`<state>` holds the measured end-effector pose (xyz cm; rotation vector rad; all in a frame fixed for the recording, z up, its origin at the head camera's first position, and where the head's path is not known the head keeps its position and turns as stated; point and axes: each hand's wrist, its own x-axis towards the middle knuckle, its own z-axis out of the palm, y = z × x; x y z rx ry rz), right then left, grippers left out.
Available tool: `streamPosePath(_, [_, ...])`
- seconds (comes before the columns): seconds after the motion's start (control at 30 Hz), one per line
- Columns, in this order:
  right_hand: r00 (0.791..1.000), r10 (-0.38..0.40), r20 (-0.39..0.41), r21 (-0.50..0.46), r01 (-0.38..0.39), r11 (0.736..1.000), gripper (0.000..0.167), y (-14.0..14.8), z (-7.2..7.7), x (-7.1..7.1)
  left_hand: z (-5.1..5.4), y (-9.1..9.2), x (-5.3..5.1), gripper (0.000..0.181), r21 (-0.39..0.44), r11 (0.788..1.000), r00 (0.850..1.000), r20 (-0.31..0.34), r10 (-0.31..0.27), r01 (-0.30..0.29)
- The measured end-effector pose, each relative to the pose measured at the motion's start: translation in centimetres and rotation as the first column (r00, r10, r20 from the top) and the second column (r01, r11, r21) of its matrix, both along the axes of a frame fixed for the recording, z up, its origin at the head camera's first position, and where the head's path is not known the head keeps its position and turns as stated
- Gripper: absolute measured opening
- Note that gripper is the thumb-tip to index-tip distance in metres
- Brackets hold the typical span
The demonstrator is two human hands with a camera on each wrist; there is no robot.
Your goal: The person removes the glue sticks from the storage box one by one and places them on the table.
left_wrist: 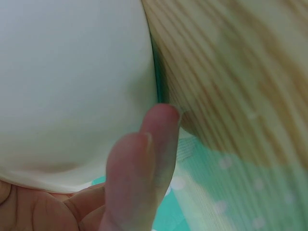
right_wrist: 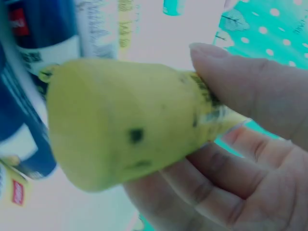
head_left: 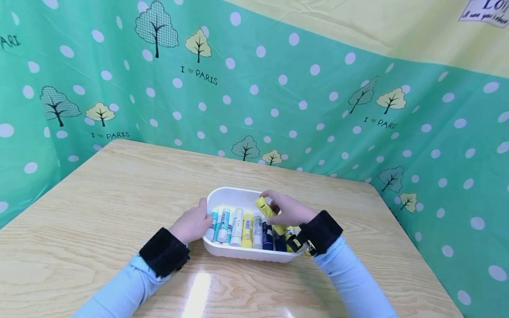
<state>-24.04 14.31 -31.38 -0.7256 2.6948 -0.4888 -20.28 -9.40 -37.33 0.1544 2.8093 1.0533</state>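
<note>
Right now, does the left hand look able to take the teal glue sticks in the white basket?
Probably yes. The left hand holds the edge of the white basket, close beside the teal glue sticks, and nothing seems in the way; it may need to release the edge.

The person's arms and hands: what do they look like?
The left sleeve and right sleeve are light blue. The left wristband and right wristband are wide and black; a small black device, partly shiny metal, juts from the right one. The left hand and right hand are ungloved.
</note>
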Motion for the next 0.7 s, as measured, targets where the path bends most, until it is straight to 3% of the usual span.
streamPosePath(0.23, [0.994,0.007,-0.113,-0.109,-0.02,0.994,0.056,1.7,1.3,1.3,0.1,0.0,0.0,0.045,0.009,1.0,1.0,0.01,0.001,-0.001])
streamPosePath(0.37, [0.982,-0.027,-0.188,-0.147,-0.001,0.989,0.058,3.1,1.6,2.5,0.0,0.0,0.1,0.046,0.015,1.0,1.0,0.01,-0.003,0.003])
streamPosePath(0.5, [0.961,-0.071,-0.266,-0.119,0.04,0.992,0.058,4.6,1.1,3.5,0.0,-0.1,0.2,0.048,0.015,1.0,1.0,0.024,0.0,-0.001])
streamPosePath(0.7, [0.939,-0.209,-0.273,-0.178,0.164,0.97,0.056,7.0,0.4,4.3,0.1,0.0,0.2,0.049,0.005,1.0,1.0,0.013,-0.002,0.002])
